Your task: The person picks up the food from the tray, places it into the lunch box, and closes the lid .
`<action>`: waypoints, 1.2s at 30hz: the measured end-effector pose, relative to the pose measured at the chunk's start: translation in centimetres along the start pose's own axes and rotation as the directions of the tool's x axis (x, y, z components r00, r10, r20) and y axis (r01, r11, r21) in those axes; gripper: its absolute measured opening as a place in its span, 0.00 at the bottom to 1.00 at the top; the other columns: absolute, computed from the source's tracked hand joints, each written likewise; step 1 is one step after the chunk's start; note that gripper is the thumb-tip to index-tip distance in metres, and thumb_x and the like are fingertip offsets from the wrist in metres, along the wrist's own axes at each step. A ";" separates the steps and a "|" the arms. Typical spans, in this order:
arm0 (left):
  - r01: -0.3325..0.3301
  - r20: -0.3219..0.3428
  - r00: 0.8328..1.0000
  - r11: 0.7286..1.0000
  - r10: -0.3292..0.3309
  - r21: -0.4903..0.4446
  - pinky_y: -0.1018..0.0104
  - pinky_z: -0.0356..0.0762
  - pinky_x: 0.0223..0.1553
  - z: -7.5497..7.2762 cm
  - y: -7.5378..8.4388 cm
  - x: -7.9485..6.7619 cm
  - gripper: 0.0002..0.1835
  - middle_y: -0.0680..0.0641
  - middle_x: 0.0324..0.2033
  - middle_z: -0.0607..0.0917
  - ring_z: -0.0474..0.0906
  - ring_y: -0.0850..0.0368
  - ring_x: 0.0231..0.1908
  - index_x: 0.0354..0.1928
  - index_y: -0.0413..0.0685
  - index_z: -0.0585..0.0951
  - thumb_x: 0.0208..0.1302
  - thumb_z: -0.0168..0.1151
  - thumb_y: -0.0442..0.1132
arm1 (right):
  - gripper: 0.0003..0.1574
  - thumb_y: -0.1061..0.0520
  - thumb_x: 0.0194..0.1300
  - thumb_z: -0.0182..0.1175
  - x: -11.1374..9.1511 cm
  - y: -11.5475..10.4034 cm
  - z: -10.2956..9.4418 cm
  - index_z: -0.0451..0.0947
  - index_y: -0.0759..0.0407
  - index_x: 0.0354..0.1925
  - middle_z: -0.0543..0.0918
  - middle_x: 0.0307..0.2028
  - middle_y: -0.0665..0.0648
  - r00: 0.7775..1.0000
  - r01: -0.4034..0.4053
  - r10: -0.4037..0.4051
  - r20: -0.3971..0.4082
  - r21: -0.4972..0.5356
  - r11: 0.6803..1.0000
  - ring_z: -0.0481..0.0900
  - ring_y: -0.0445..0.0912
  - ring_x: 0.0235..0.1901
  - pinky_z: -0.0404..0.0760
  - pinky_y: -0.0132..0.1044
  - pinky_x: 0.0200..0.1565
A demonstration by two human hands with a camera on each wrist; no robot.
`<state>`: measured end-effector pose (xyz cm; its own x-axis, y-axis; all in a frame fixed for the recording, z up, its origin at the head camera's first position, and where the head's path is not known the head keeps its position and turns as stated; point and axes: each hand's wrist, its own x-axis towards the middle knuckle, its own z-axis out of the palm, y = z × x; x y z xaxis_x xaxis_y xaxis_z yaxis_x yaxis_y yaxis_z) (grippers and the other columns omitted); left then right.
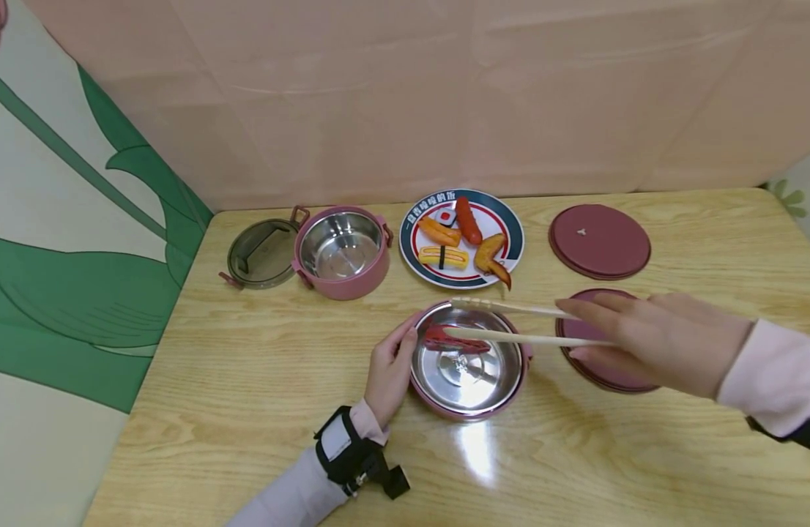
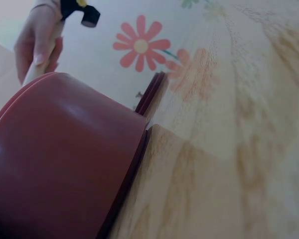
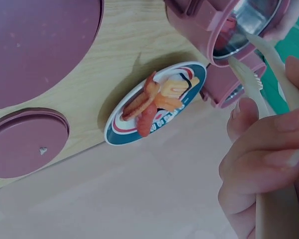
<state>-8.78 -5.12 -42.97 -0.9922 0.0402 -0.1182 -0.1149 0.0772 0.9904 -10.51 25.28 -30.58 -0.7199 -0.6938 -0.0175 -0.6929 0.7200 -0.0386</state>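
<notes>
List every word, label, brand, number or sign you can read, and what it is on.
"一盘香喷喷的饭": on the rim of the plate; first characters small, a likely reading.
Beside the plate's chicken wing: marking too small to read.
On the far lid: pale mark, too small to read.
In the near bowl: floor marks too unclear to call writing.
No brand or number legible.
</notes>
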 end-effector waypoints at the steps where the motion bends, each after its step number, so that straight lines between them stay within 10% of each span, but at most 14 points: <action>1: -0.001 -0.001 1.000 1.000 0.001 0.000 0.56 0.60 0.69 0.0 -0.4 0.1 0.20 0.41 0.65 0.73 0.65 0.50 0.68 0.65 0.37 0.72 0.76 0.45 0.38 | 0.32 0.43 0.59 0.67 0.1 0.0 -0.1 0.73 0.53 0.58 0.83 0.46 0.53 1.000 -0.017 0.017 0.024 0.003 1.000 0.64 0.34 0.11 0.73 0.37 0.16; 36: -0.017 0.000 1.000 1.000 0.017 0.012 0.59 0.63 0.68 0.0 -1.6 0.5 0.21 0.46 0.64 0.75 0.66 0.54 0.67 0.65 0.44 0.73 0.76 0.45 0.43 | 0.36 0.47 0.58 0.69 3.5 1.3 -0.9 0.73 0.61 0.61 0.84 0.38 0.57 1.000 -0.025 0.025 0.009 0.030 0.999 0.75 0.38 0.18 0.82 0.42 0.25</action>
<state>-9.07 -5.18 -44.61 -0.9940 0.0414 -0.1014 -0.0974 0.0887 0.9913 -13.91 23.80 -29.75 -0.7365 -0.6758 -0.0278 -0.6731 0.7364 -0.0684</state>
